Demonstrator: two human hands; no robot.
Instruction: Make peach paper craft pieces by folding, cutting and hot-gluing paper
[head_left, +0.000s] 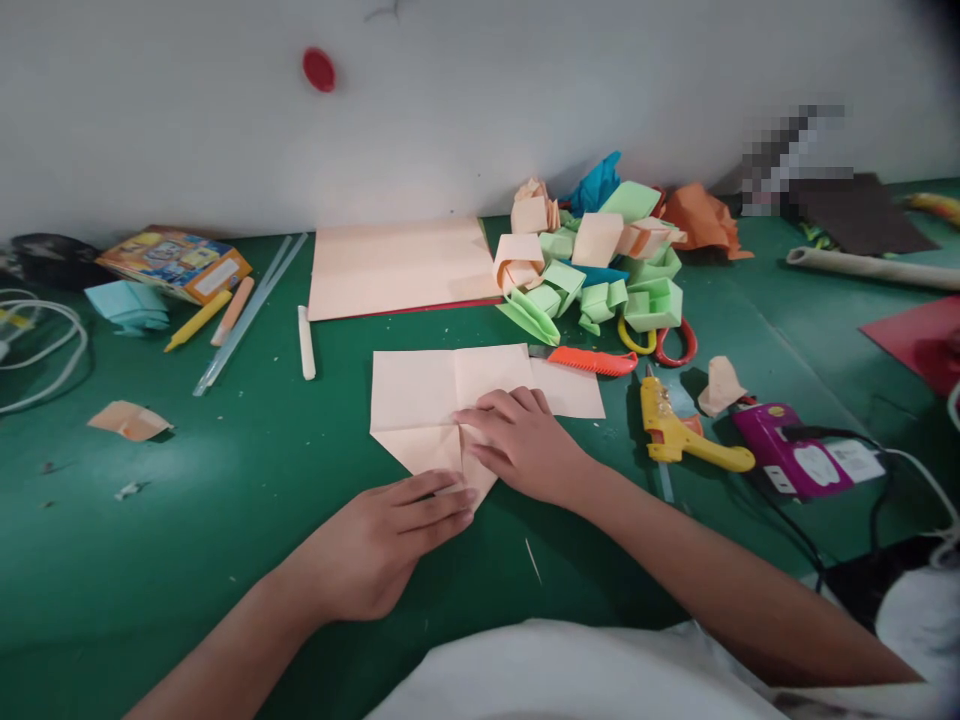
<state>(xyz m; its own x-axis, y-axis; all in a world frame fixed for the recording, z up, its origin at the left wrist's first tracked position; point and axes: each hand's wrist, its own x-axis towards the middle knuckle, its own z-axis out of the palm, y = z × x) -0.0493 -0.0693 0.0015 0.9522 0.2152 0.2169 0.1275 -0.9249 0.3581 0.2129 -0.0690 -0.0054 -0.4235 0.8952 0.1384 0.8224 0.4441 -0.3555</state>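
A peach paper sheet (414, 388) lies on the green table, creased down its middle, with its near corners folded in to a point toward me. My left hand (397, 530) presses the pointed end, its fingers stretched over the paper. Higher up on the right part of the sheet rests my right hand (525, 440), its fingers spread flat across the folded flap. Both hands hold the paper down against the table and grip nothing. Beyond my right hand, a smaller peach piece (574, 390) lies partly under an orange cutter (592, 361).
Folded paper pieces (592, 260) are heaped at the back right, beside scissors (676, 344). A yellow glue gun (675, 430) and purple box (799, 450) stand right. Peach sheets (397, 265) lie behind; glue sticks (251, 310), markers (196, 320) and a colourful box (176, 262) are left.
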